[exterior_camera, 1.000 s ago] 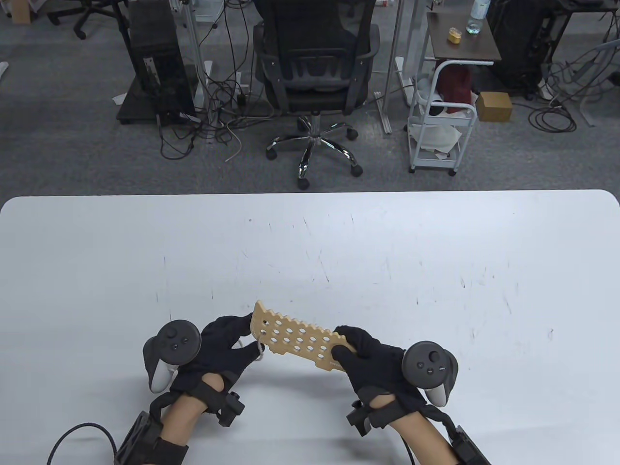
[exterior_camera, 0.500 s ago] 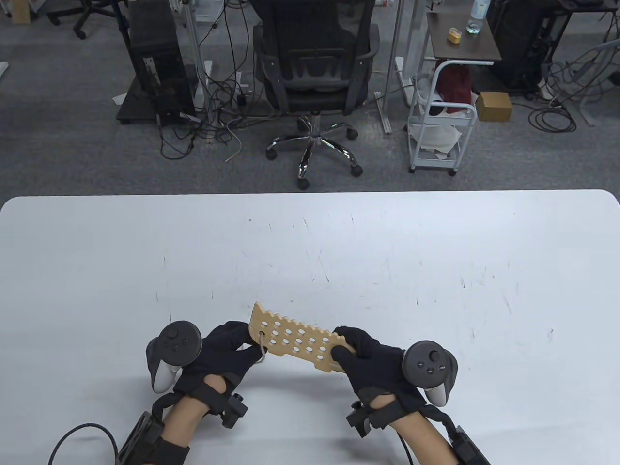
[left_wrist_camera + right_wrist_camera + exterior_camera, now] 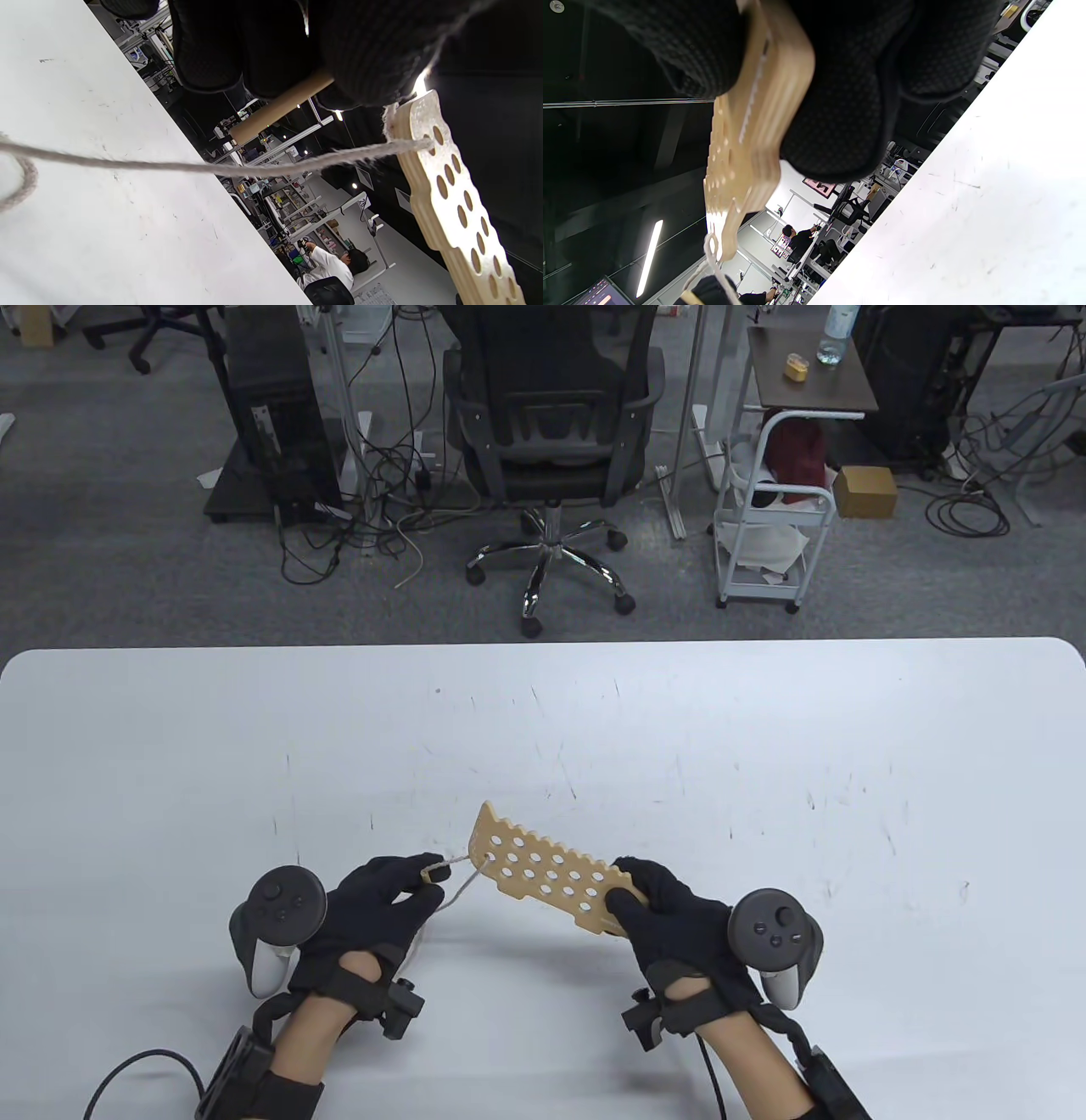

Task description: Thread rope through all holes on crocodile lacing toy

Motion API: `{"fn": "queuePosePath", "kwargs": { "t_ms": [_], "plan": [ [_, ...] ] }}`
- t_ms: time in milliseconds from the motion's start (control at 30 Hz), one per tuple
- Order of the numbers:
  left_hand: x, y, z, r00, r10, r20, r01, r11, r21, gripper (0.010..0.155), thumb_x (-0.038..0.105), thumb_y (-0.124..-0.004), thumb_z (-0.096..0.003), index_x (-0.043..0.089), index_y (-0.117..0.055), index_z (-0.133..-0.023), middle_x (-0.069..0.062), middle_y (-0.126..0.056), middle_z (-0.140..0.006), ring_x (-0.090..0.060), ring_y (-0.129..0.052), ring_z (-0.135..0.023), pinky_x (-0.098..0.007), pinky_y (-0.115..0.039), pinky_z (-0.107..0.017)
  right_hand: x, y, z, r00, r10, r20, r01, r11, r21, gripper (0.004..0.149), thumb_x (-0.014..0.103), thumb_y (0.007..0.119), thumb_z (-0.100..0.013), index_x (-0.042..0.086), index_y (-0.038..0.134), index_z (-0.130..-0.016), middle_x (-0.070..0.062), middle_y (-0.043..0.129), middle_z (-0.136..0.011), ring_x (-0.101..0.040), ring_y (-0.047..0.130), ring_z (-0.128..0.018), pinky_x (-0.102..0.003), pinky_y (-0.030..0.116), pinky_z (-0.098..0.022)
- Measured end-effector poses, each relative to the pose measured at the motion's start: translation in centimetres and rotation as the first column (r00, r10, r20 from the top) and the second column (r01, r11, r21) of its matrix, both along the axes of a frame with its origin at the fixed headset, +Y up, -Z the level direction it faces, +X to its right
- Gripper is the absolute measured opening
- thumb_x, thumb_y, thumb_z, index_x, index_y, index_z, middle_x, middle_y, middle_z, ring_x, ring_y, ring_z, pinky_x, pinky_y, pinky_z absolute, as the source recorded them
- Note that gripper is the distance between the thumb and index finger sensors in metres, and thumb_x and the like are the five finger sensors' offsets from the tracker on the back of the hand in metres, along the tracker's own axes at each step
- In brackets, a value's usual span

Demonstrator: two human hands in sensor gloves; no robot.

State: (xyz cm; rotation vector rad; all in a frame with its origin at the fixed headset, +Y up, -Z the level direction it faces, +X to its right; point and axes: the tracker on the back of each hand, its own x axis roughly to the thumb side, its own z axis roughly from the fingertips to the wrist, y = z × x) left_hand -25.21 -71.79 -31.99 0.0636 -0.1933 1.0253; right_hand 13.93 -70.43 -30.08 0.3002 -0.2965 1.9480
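The wooden crocodile lacing board (image 3: 551, 878) with several round holes is lifted above the white table (image 3: 594, 729). My right hand (image 3: 657, 912) grips its near right end. My left hand (image 3: 399, 891) pinches the wooden needle (image 3: 280, 106) at the rope's tip, a short way left of the board. The grey rope (image 3: 462, 875) runs from the board's far-left hole (image 3: 428, 144) to my left fingers and loops down under the hand. In the right wrist view the board (image 3: 746, 140) is seen edge-on between my thumb and fingers, with the rope (image 3: 712, 258) hanging from its far end.
A black office chair (image 3: 551, 415) stands beyond the table's far edge, with a white cart (image 3: 772, 517), a computer tower (image 3: 271, 415) and floor cables (image 3: 373, 517) around it. People sit in the background of both wrist views.
My left hand has drawn away to the left, pulling the rope out through the end hole. The right hand has shifted the board to the right and slightly farther away.
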Motion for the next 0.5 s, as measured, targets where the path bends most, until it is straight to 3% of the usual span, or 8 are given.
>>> {"fn": "queuePosePath", "kwargs": {
  "t_ms": [500],
  "plan": [
    [-2.2,0.7,0.0,0.993,0.087,-0.079,-0.085,0.996,0.033,0.046,0.047,-0.089,-0.0383,0.043,-0.089,-0.084,0.005,-0.089,-0.083,-0.027,-0.084,-0.088,-0.058,-0.054,-0.076,2.0,-0.5,-1.1,0.997,-0.015,0.077,0.018,0.999,-0.038,0.047,0.036,0.084,-0.044,0.010,0.080,-0.083,-0.004,0.103,-0.061,-0.025,0.109,-0.039,-0.049,0.081,-0.046]
  ]
}}
